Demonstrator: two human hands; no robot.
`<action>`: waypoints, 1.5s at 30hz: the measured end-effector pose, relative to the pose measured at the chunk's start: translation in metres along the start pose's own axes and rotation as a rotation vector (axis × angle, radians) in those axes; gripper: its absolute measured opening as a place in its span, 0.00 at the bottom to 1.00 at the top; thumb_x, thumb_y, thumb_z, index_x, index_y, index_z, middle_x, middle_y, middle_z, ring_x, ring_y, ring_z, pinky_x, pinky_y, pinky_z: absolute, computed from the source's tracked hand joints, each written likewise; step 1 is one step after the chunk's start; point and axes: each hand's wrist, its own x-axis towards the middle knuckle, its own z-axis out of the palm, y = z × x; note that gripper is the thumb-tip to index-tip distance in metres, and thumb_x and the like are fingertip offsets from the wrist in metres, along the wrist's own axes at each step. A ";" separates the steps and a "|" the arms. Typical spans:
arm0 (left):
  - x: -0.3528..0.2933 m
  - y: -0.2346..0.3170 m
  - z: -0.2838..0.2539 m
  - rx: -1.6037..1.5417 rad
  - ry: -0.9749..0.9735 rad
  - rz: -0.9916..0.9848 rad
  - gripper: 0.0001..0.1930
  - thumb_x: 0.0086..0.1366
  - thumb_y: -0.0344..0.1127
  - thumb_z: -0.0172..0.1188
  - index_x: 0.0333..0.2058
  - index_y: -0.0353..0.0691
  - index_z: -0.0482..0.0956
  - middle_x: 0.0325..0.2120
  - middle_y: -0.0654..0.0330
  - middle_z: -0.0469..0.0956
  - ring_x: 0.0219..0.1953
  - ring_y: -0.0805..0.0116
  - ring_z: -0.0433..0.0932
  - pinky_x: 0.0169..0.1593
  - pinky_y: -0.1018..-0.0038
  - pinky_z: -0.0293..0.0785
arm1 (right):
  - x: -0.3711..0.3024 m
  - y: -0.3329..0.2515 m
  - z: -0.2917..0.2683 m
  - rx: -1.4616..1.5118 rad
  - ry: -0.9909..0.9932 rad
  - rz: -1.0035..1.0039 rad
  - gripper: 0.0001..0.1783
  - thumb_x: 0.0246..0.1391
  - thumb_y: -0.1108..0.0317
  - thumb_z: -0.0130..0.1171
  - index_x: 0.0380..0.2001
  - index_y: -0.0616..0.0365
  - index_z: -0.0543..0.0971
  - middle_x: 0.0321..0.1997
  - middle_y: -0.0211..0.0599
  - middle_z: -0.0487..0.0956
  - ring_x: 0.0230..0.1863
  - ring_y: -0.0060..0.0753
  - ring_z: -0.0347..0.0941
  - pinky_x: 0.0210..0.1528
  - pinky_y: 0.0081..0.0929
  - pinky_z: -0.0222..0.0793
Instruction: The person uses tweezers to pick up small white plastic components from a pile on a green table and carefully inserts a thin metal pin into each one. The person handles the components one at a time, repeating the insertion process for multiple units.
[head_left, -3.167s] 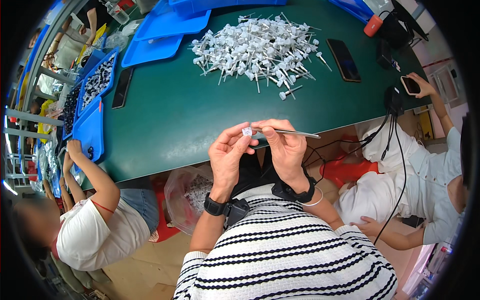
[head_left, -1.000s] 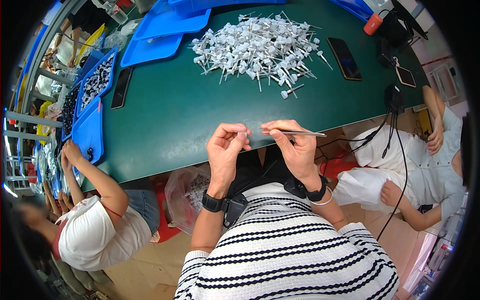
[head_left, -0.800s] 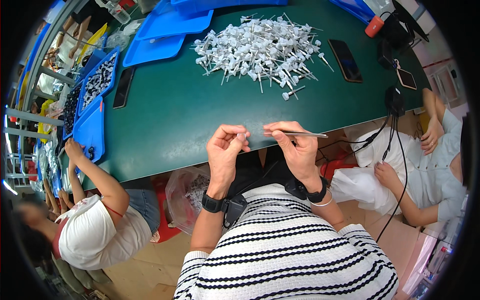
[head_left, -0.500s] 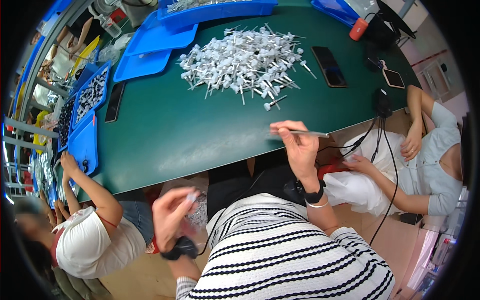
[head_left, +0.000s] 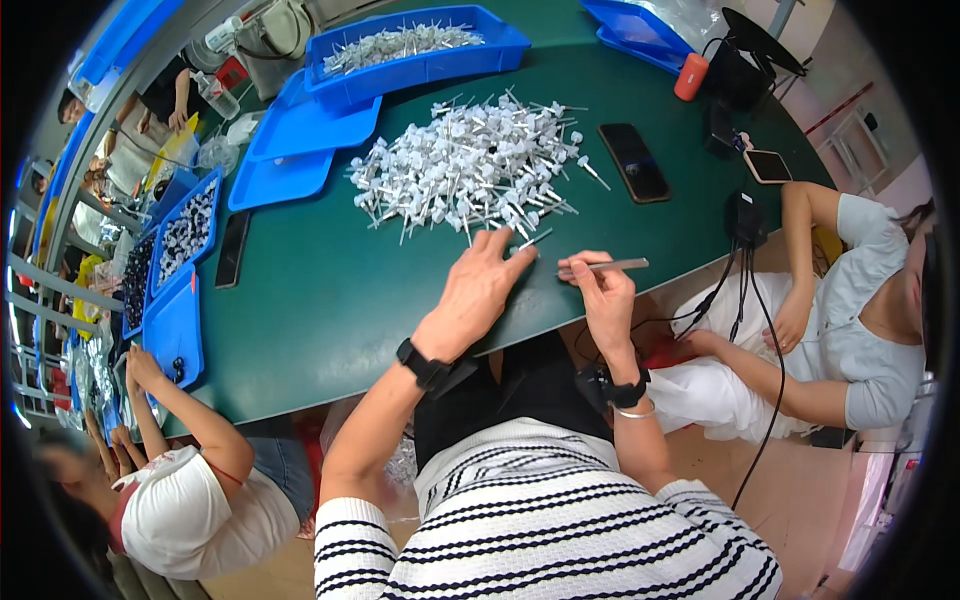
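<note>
Across one green table (head_left: 300, 330), to one far heap (head_left: 450, 175) of uncountable white plastic stemmed parts, the left hand (head_left: 478, 288) has moved from near left, fingers spread, grip unclear. Right of it, the right hand (head_left: 606, 296) pinches silver metal tweezers (head_left: 628, 264).

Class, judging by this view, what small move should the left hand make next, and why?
Probably pinch the loose white piece near the pile: the left hand has its fingertips beside it, while the right hand holds a thin metal tool.
</note>
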 end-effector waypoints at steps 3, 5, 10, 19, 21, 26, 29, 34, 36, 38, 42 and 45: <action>0.012 -0.014 0.014 -0.010 -0.106 0.021 0.17 0.52 0.20 0.53 0.42 0.37 0.77 0.37 0.53 0.72 0.43 0.52 0.72 0.44 0.62 0.72 | -0.004 -0.005 -0.002 0.035 0.018 0.045 0.11 0.62 0.69 0.56 0.35 0.70 0.78 0.33 0.38 0.81 0.34 0.26 0.79 0.39 0.23 0.77; 0.016 -0.015 0.014 0.016 -0.107 0.048 0.16 0.52 0.20 0.54 0.41 0.37 0.78 0.35 0.52 0.72 0.42 0.52 0.73 0.43 0.63 0.72 | -0.002 -0.006 -0.002 0.043 0.036 0.060 0.11 0.62 0.69 0.56 0.35 0.70 0.77 0.33 0.38 0.81 0.34 0.26 0.79 0.39 0.23 0.78; 0.017 -0.029 0.022 -0.128 -0.003 0.020 0.11 0.55 0.22 0.56 0.37 0.37 0.79 0.31 0.53 0.73 0.37 0.53 0.75 0.40 0.62 0.73 | -0.001 0.000 0.002 -0.010 0.021 0.020 0.11 0.61 0.68 0.57 0.37 0.69 0.77 0.33 0.40 0.81 0.34 0.27 0.79 0.39 0.24 0.78; -0.065 0.010 -0.035 -0.873 0.338 -0.505 0.08 0.62 0.26 0.61 0.41 0.38 0.80 0.37 0.59 0.77 0.27 0.78 0.73 0.30 0.82 0.72 | -0.025 -0.061 0.027 0.392 -0.101 0.132 0.16 0.64 0.61 0.54 0.39 0.68 0.75 0.37 0.49 0.81 0.35 0.35 0.81 0.40 0.27 0.79; -0.088 0.016 -0.034 -1.125 0.329 -0.630 0.10 0.65 0.27 0.58 0.45 0.35 0.76 0.34 0.57 0.78 0.27 0.77 0.75 0.30 0.83 0.72 | -0.032 -0.077 0.048 0.465 -0.213 0.099 0.16 0.64 0.62 0.54 0.39 0.69 0.76 0.39 0.49 0.81 0.37 0.35 0.81 0.41 0.28 0.79; -0.107 0.023 -0.021 -1.479 0.380 -0.695 0.14 0.67 0.29 0.56 0.50 0.31 0.72 0.34 0.52 0.82 0.30 0.74 0.80 0.32 0.83 0.74 | -0.047 -0.067 0.076 0.431 -0.253 0.111 0.15 0.64 0.63 0.53 0.39 0.68 0.75 0.39 0.49 0.80 0.39 0.36 0.80 0.43 0.31 0.80; -0.114 0.016 -0.016 -1.495 0.323 -0.735 0.14 0.66 0.27 0.58 0.50 0.31 0.72 0.36 0.53 0.81 0.31 0.74 0.80 0.34 0.83 0.74 | -0.048 -0.066 0.081 0.387 -0.226 0.126 0.15 0.64 0.63 0.53 0.39 0.68 0.75 0.38 0.47 0.81 0.40 0.34 0.80 0.43 0.29 0.80; -0.112 0.012 0.000 -1.110 0.477 -0.610 0.15 0.61 0.23 0.62 0.48 0.31 0.74 0.37 0.56 0.80 0.34 0.76 0.79 0.35 0.83 0.74 | -0.049 -0.062 0.083 0.374 -0.179 0.094 0.12 0.63 0.67 0.54 0.39 0.68 0.76 0.38 0.43 0.81 0.39 0.28 0.79 0.43 0.24 0.78; -0.110 0.014 0.000 -1.123 0.503 -0.591 0.15 0.61 0.22 0.62 0.47 0.32 0.74 0.38 0.57 0.80 0.36 0.75 0.80 0.35 0.83 0.75 | -0.050 -0.064 0.085 0.359 -0.163 0.078 0.11 0.63 0.68 0.55 0.39 0.68 0.76 0.38 0.42 0.81 0.39 0.27 0.79 0.43 0.23 0.77; -0.105 0.021 -0.003 -1.334 0.490 -0.680 0.14 0.61 0.23 0.62 0.46 0.33 0.75 0.38 0.58 0.79 0.37 0.72 0.81 0.34 0.83 0.76 | -0.050 -0.064 0.086 0.331 -0.153 0.049 0.11 0.62 0.68 0.55 0.39 0.67 0.77 0.37 0.41 0.82 0.38 0.24 0.78 0.41 0.20 0.75; -0.107 0.021 0.000 -1.303 0.494 -0.690 0.13 0.62 0.23 0.61 0.45 0.31 0.74 0.39 0.56 0.80 0.38 0.71 0.81 0.39 0.81 0.77 | -0.048 -0.056 0.087 0.213 -0.158 -0.004 0.10 0.62 0.69 0.57 0.37 0.67 0.78 0.35 0.36 0.83 0.32 0.17 0.75 0.34 0.15 0.70; -0.107 0.020 0.001 -1.288 0.516 -0.684 0.13 0.62 0.23 0.61 0.45 0.31 0.74 0.39 0.55 0.80 0.38 0.71 0.81 0.39 0.81 0.77 | -0.048 -0.054 0.090 0.163 -0.149 -0.042 0.10 0.61 0.69 0.58 0.35 0.66 0.79 0.33 0.34 0.83 0.28 0.14 0.73 0.29 0.13 0.67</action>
